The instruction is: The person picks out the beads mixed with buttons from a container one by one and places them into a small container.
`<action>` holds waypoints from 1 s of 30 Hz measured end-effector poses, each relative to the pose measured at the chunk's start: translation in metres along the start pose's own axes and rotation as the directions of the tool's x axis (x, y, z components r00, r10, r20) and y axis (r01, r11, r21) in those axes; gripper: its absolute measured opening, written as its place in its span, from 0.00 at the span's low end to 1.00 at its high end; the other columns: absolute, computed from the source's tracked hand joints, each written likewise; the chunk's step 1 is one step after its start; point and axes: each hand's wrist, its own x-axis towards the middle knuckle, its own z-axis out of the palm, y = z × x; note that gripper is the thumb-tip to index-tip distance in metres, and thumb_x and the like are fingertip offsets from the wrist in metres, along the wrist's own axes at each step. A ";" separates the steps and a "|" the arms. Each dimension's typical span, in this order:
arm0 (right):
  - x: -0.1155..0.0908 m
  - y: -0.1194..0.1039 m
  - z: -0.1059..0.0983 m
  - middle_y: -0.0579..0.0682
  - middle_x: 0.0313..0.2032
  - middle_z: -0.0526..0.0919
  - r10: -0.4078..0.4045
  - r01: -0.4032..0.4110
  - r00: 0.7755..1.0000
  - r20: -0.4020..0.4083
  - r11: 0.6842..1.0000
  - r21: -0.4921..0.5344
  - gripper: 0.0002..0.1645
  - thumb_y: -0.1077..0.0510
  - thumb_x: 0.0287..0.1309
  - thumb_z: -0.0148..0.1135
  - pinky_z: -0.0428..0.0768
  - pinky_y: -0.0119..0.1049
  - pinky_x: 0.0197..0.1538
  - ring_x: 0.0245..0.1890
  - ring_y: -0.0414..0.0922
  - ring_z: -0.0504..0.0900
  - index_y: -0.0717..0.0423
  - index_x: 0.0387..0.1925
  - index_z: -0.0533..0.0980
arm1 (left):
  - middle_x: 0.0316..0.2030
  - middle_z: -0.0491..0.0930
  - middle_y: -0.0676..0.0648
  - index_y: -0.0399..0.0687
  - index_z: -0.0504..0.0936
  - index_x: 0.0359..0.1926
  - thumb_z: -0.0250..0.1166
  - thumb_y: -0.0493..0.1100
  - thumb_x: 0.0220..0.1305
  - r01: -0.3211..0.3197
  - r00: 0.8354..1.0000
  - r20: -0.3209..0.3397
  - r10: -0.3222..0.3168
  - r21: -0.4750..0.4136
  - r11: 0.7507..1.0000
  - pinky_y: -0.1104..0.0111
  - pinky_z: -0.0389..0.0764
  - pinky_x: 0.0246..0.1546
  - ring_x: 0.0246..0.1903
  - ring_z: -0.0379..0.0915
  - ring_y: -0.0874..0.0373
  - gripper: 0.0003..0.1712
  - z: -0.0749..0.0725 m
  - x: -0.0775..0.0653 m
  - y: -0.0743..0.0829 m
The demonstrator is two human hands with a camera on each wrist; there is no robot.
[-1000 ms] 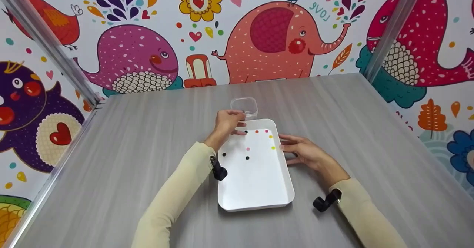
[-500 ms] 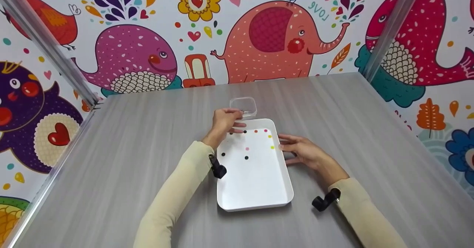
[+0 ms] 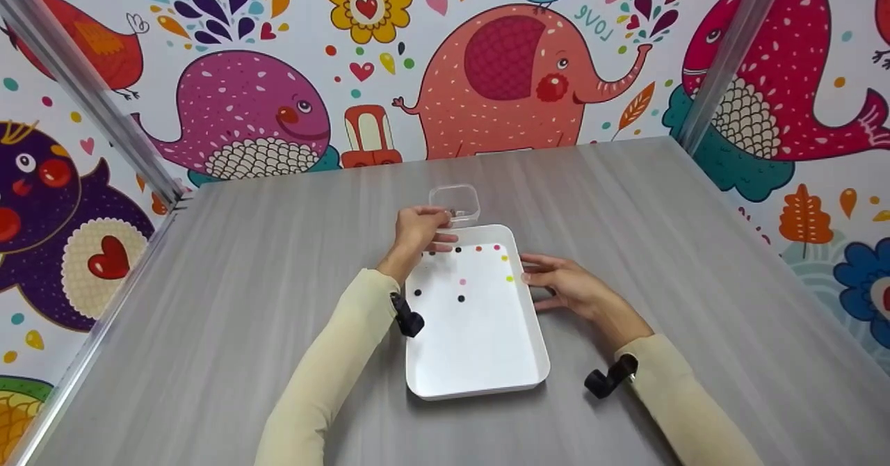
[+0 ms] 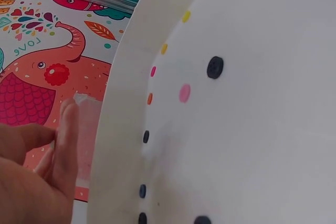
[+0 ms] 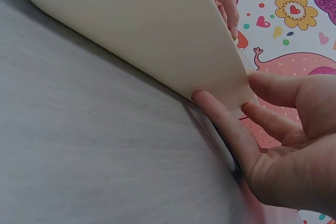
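A white rectangular tray (image 3: 476, 355) holds several small round discs, among them a black disc (image 4: 215, 67), a pink disc (image 4: 185, 93) and a yellow disc (image 4: 186, 16). My left hand (image 3: 418, 233) hovers over the tray's far left corner. Its thumb and index tips come together at the near side of a small clear plastic box (image 3: 464, 197), the other fingers stretched out; I cannot tell whether anything sits between the tips. Against the tray's right wall, my right hand (image 3: 577, 288) rests with fingertips spread along the rim and side.
Both hands work over a grey wood-grain table (image 3: 292, 243). Small dark bits show inside the clear box, just past the tray's far edge. A wall printed with cartoon animals (image 3: 507, 83) stands behind, with metal posts (image 3: 730, 55) at the corners.
My left hand has drawn back slightly to the left, uncovering more black discs along the tray's far edge. My right hand stays at the tray's side.
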 end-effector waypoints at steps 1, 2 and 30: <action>0.000 0.000 0.000 0.62 0.70 0.68 0.000 0.000 1.000 0.002 1.000 -0.001 0.40 0.59 0.68 0.59 0.87 0.48 0.54 0.54 0.41 0.80 0.58 0.76 0.56 | 0.51 0.83 0.32 0.36 0.80 0.54 0.62 0.39 0.69 0.000 1.000 0.001 0.000 -0.002 1.000 0.67 0.89 0.28 0.24 0.86 0.58 0.16 0.000 0.000 0.000; 0.001 0.000 0.000 0.62 0.70 0.69 0.000 0.000 1.000 0.003 1.000 0.001 0.40 0.59 0.68 0.60 0.87 0.48 0.54 0.54 0.41 0.80 0.58 0.76 0.56 | 0.51 0.84 0.32 0.36 0.79 0.55 0.62 0.39 0.69 0.000 1.000 0.000 0.000 -0.003 1.000 0.67 0.89 0.28 0.23 0.86 0.58 0.16 0.000 0.000 -0.001; 0.000 -0.001 -0.001 0.64 0.73 0.64 -0.003 0.003 1.000 0.023 1.000 0.005 0.41 0.59 0.68 0.59 0.86 0.47 0.54 0.56 0.40 0.80 0.60 0.77 0.54 | 0.45 0.86 0.39 0.40 0.78 0.58 0.56 0.47 0.75 0.019 0.999 -0.034 -0.017 0.046 0.999 0.65 0.90 0.31 0.31 0.88 0.54 0.19 -0.016 -0.013 -0.003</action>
